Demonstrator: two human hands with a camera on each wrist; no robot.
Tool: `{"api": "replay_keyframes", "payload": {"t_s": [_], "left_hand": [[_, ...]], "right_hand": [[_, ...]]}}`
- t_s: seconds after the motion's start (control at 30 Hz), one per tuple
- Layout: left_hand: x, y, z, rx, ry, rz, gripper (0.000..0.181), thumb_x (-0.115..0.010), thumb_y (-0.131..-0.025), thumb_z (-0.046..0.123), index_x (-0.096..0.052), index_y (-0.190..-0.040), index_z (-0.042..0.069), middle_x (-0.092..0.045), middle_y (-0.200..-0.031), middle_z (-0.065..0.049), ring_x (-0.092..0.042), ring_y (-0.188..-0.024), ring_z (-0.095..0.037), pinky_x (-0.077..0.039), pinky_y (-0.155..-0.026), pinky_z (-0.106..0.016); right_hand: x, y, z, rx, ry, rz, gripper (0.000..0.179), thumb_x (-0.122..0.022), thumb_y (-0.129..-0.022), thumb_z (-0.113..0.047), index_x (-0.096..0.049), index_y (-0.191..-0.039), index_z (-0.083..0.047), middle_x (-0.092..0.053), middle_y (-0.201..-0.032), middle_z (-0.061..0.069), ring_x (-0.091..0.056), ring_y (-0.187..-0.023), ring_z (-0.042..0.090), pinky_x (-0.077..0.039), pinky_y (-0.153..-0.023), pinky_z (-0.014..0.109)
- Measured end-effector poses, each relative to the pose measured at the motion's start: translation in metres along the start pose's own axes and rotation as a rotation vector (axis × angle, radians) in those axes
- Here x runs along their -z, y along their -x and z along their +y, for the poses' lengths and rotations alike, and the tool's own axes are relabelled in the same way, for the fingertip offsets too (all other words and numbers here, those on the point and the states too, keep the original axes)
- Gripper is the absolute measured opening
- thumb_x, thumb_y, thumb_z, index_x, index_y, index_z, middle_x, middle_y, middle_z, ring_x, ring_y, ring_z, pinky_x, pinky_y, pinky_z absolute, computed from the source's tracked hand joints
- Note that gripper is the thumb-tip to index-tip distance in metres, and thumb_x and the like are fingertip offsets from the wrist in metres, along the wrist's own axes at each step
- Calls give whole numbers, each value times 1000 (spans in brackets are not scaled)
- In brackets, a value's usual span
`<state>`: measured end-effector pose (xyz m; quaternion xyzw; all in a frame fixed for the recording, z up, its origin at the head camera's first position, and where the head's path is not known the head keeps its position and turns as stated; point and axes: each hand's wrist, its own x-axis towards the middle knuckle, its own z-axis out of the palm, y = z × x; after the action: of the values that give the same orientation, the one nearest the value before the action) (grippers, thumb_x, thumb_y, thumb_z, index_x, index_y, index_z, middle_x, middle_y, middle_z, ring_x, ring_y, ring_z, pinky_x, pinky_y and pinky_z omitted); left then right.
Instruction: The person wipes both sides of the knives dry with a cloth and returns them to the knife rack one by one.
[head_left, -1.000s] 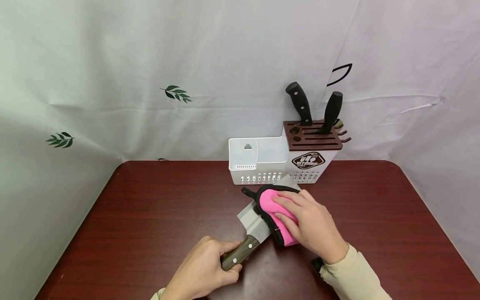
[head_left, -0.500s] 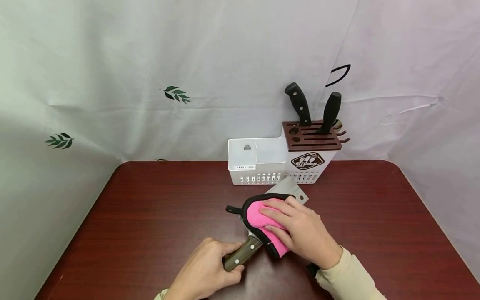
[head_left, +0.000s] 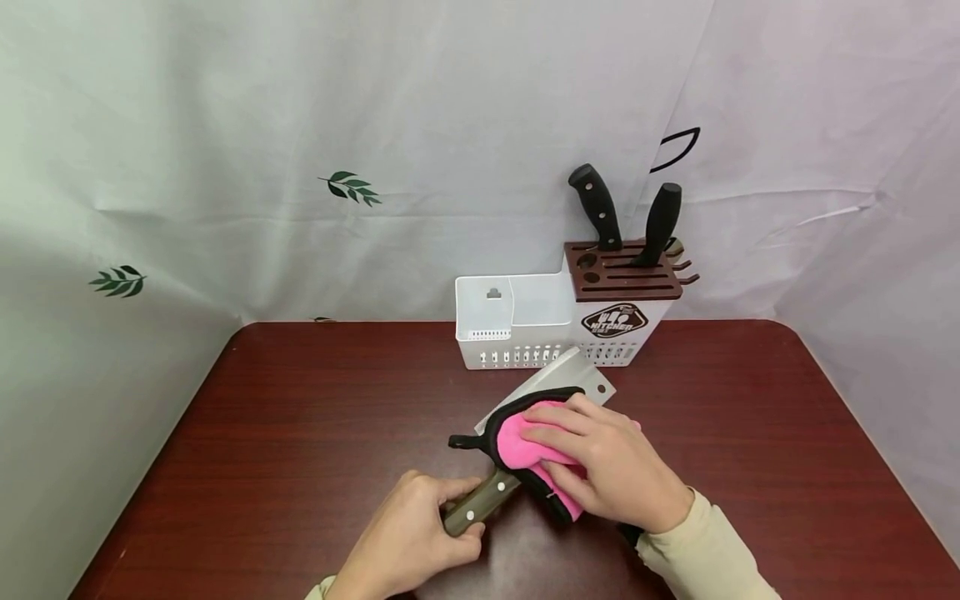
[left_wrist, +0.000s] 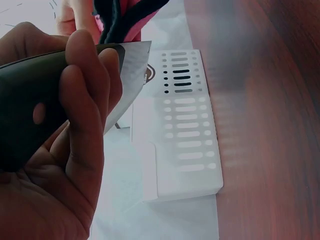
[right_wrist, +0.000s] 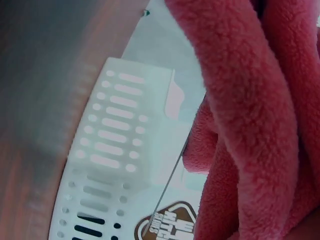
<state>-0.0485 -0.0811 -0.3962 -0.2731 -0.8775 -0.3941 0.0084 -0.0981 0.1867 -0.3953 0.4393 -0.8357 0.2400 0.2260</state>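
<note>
My left hand [head_left: 408,533] grips the dark green handle [head_left: 480,503] of a cleaver, whose broad steel blade [head_left: 573,373] points away to the upper right, with a small hole near its far corner. In my right hand [head_left: 615,458] is a pink cloth [head_left: 517,442] with black edging and a loop, folded over the blade near the handle. The cloth hides the middle of the blade. In the left wrist view, the fingers [left_wrist: 82,105] curl round the handle. Pink fluffy folds [right_wrist: 240,110] fill much of the right wrist view, with the thin blade edge running out of them.
A white knife holder [head_left: 517,333] with a brown slotted top [head_left: 626,279] stands at the table's back edge, just beyond the blade tip. Two black-handled knives [head_left: 597,208] stick up from it. A pale curtain [head_left: 450,125] hangs behind the dark red table [head_left: 337,400].
The cloth has slid along the blade toward the handle, moving down and left, uncovering the blade's far end. My left hand has kept its grip on the cleaver almost in place.
</note>
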Motion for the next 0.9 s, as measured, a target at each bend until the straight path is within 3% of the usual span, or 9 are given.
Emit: {"api": "replay_keyframes", "payload": {"t_s": [0.13, 0.37, 0.7, 0.9], "left_hand": [[1, 0, 0, 16, 15, 16, 39, -78, -67, 7, -78, -102, 25, -51, -65, 31, -36, -53, 14, -32, -45, -9], [4, 1, -1, 22, -9, 31, 40, -78, -68, 9, -78, -104, 24, -55, -69, 30, -38, -53, 10, -33, -47, -10], [5, 1, 1, 33, -15, 21, 38, -79, -67, 10, -77, -101, 28, -53, -66, 32, -38, -52, 11, -33, -46, -10], [6, 2, 2, 9, -13, 16, 38, -78, -67, 9, -76, -99, 30, -49, -63, 32, -34, -52, 14, -32, -45, -9]], "right_hand": [[4, 0, 3, 6, -13, -10, 37, -70, -80, -13, -73, -117, -18, -67, -125, -3, -57, -94, 14, -47, -79, 26], [9, 1, 10, -17, 23, -11, 32, -69, -79, -12, -75, -110, -16, -67, -122, -3, -59, -95, 14, -48, -81, 27], [17, 9, 19, -162, 106, 2, 29, -73, -80, -17, -76, -109, -20, -68, -120, -9, -58, -97, 9, -50, -57, 26], [20, 10, 22, -261, 161, 25, 31, -73, -80, -17, -76, -110, -19, -69, -118, -7, -58, -97, 10, -49, -55, 30]]}}
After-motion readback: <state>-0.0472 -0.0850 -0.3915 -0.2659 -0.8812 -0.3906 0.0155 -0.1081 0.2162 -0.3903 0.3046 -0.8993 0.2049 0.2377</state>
